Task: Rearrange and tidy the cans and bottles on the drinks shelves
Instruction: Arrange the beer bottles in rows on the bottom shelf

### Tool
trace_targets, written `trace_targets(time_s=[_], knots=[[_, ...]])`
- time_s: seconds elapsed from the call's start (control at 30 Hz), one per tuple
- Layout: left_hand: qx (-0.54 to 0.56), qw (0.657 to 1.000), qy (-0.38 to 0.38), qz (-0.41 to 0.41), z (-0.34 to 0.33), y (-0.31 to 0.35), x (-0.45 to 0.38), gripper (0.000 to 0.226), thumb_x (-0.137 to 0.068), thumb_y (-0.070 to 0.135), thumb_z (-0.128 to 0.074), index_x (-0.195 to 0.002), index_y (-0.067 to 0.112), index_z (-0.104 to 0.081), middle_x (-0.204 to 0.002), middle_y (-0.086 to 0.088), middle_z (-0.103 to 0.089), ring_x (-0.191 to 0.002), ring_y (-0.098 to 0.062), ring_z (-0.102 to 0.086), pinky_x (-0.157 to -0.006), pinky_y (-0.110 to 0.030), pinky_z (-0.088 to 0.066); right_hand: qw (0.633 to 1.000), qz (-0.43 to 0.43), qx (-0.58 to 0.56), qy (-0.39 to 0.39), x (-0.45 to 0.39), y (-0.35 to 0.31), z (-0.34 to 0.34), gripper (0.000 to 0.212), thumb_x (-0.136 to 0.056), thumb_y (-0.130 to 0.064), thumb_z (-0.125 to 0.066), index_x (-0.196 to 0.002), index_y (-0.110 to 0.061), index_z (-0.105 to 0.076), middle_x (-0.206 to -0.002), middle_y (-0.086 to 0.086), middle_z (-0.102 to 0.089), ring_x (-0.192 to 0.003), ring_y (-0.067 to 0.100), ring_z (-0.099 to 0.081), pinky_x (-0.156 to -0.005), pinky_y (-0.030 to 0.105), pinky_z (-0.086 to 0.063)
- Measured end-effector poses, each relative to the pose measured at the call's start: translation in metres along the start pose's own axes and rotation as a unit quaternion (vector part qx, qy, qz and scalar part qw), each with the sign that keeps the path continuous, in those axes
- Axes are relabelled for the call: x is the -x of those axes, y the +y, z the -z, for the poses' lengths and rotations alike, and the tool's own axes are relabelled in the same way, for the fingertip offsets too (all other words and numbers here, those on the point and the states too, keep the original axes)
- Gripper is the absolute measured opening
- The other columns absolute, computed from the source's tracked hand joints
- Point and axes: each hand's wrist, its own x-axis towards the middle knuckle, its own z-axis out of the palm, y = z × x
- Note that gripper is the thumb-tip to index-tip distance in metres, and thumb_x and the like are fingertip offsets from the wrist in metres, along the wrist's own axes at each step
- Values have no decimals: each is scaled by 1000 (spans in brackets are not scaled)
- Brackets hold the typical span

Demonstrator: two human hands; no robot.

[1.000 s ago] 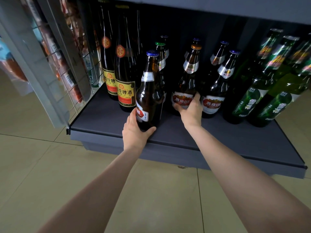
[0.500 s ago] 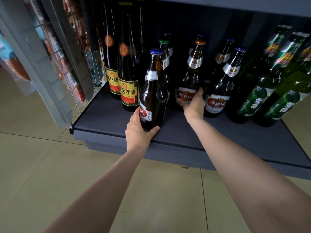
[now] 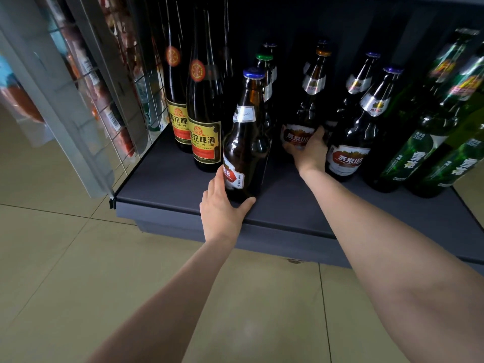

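Now my left hand [image 3: 222,210] wraps the front brown bottle [image 3: 245,142] at the shelf [image 3: 167,179] edge; my right hand [image 3: 310,150] grips the U8 bottle [image 3: 311,111] behind, probably to align rows.

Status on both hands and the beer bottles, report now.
Left hand grips base of blue-capped brown bottle at shelf front. Right hand grips orange-capped bottle further back. Nothing blocking either.

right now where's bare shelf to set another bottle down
Bare grey shelf lies front left, between the wire side panel and the yellow-labelled dark bottles. A front strip runs ahead of the green bottles. It is crowded mid-shelf, where the left hand and right hand each grip brown bottles.
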Motion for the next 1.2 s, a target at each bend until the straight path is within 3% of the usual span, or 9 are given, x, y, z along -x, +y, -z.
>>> trace_targets(time_s=[0.53,0.7,0.87,1.03,1.2], knots=[[-20,1000,-2,0,-1,0,1,85,-76,37,-73,-145,20,-26,-138,4,-43,-126,-17,-39,-105,-30,-29,998,-51,30,-34,-11,-11,6,75,-84,-23,-70,-140,-2,-25,-141,17,-41,-130,29,-40,-101,29,-34],[-27,999,-16,5,1,3,0,86,-75,37,-74,-144,21,-24,-138,4,-45,-127,-18,-39,-105,-35,-31,994,5,71,-88,22,4,27,72,-83,-17,-70,-140,-3,-28,-139,18,-44,-127,31,-44,-104,36,-38],[53,996,-67,21,12,14,-7,91,-70,22,-80,-142,24,-25,-135,3,-49,-127,-17,-43,-105,-34,-35,991,63,77,-94,63,31,72,59,-82,-17,-72,-131,-2,-42,-123,13,-56,-113,23,-55,-96,32,-46],[29,995,-94,17,12,30,3,87,-67,22,-83,-138,21,-32,-128,0,-55,-121,-19,-49,-101,-32,-39,997,16,68,-30,62,53,105,46,-82,-18,-71,-117,-2,-47,-113,13,-60,-96,27,-62,-83,29,-47],[32,991,-133,-2,-21,58,9,81,-70,19,-81,-135,20,-33,-125,0,-56,-120,-19,-50,-97,-28,-39,998,-8,66,-21,54,63,106,70,-77,-22,-76,-132,-1,-38,-131,16,-48,-120,29,-48,-96,31,-39]])
